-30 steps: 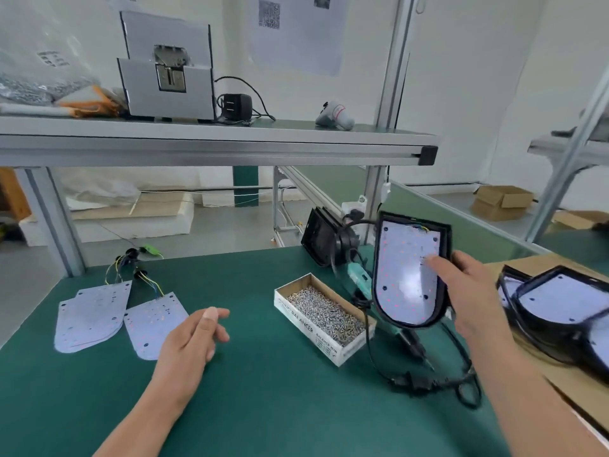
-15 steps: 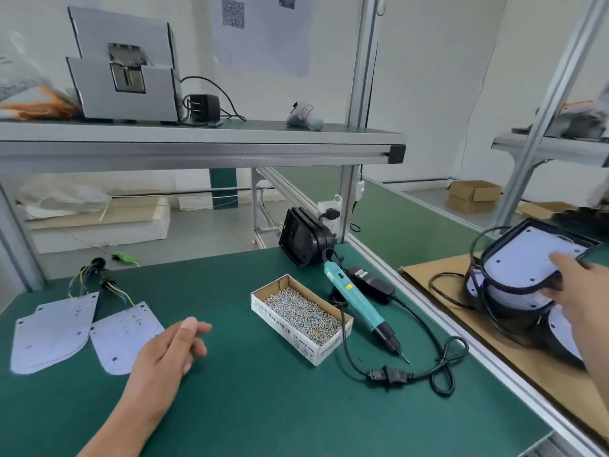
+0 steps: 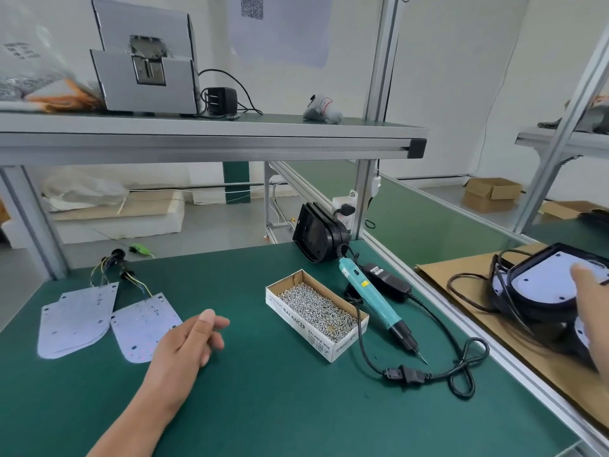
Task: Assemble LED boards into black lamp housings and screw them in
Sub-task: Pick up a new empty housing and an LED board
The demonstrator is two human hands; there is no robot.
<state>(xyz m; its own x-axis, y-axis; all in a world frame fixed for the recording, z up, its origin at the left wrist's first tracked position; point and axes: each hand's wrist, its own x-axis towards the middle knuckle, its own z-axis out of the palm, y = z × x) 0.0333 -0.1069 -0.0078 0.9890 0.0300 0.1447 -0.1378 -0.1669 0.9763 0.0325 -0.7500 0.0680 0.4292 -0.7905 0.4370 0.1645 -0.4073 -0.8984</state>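
Green bench mat (image 3: 263, 407) spreads under both hands. A brown cardboard sheet (image 3: 461, 275) lies under the right hand (image 3: 593, 301), whose thumb rests on the LED board (image 3: 547, 275) seated in the top black lamp housing (image 3: 527, 301) of a stack; its fingers are out of view, so I cannot tell whether it clamps. Another housing (image 3: 318, 232) stands on edge far beyond both hands. Loose LED boards (image 3: 75, 318) lie just left of the left hand (image 3: 188, 341), which is relaxed, fingers loosely curled, holding nothing. Between the hands sit the screw box (image 3: 296, 319) and the teal screwdriver (image 3: 372, 298).
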